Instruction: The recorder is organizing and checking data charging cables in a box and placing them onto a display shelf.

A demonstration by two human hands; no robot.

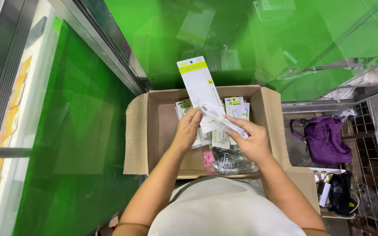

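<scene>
Both hands are up over the open cardboard box (145,131), working one item between them. The left hand (187,128) has its fingers curled and pinching the lower edge of a long white card package (200,89) with a yellow-green top, held upright above the box. The right hand (252,140) pinches a clear wrapped white cable (221,119) lying slantwise across the card. More packaged cables (235,108) sit in the box; a purple bag (324,140) lies off right

A pale grey-white, short-sleeved top is worn, seen from above at frame bottom. Both forearms are left bare; no rings, watch or gloves can be made out on left hand (188,128) or right hand (253,140).
</scene>
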